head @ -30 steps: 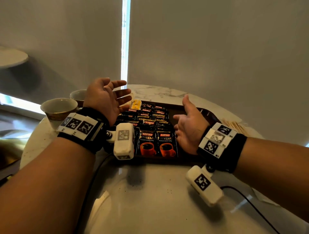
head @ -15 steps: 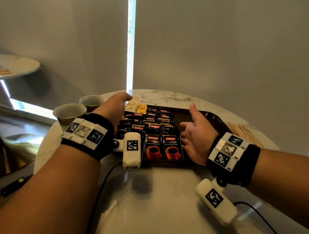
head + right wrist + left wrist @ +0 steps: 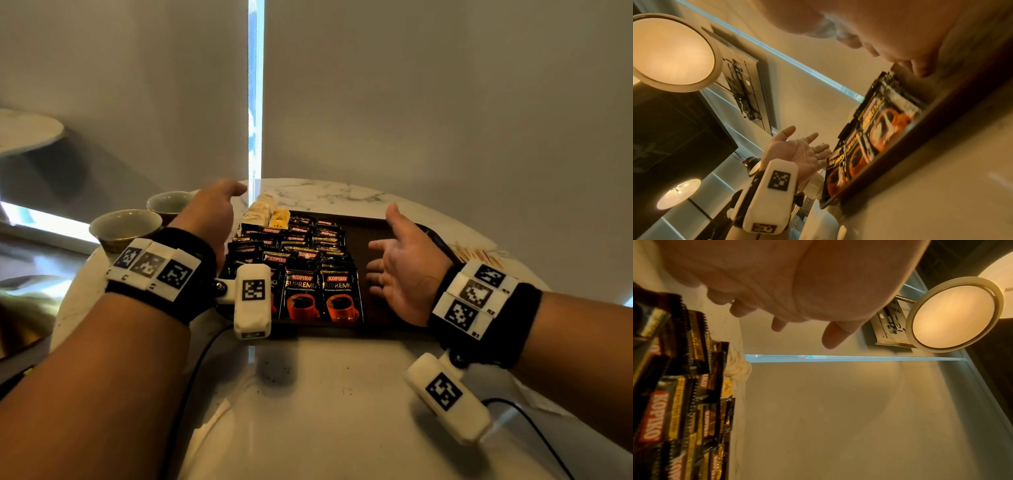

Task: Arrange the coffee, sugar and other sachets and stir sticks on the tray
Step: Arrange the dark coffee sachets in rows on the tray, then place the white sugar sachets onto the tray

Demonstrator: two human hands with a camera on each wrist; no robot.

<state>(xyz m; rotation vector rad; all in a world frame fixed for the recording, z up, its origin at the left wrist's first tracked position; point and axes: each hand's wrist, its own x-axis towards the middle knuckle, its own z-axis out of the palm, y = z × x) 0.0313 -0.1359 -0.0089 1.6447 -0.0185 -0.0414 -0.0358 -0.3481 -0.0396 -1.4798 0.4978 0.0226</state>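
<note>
Tray (image 3: pixel 383 236): dark, rectangular, on a round marble table (image 3: pixel 325 394); seen from the head view, it lies at the table's 12 o'clock half.

Coffee sachets (image 3: pixel 322 298): black, printed "KOPIKO SUPREMO", overlapping in rows across the tray's left and middle part; the right strip of the tray is bare. Also seen edge-on from the left wrist (image 3: pixel 676 402) and from the right wrist (image 3: pixel 875 129).

Pale sachets (image 3: pixel 258 210): a small stack at the tray's 11 o'clock corner, with one yellow tea sachet (image 3: pixel 279 219) just beside it at 3 o'clock.

Stir sticks (image 3: pixel 479 255): a loose bundle on the table, off the tray, at 3 o'clock of it.

Left hand (image 3: pixel 212 216): over the tray's left edge, at 9 o'clock of the coffee sachets, fingers (image 3: pixel 777 324) loosely extended toward the pale stack; holds nothing, and whether it touches the sachets cannot be told.

Right hand (image 3: pixel 402 270): over the bare right strip, palm facing left, thumb up, fingers (image 3: pixel 375 265) relaxed and spread; empty, the nearest coffee sachet just beside the fingertips at 9 o'clock, apart from them.

Cups (image 3: pixel 125 228): two, on the table at 9 o'clock of the tray.
</note>
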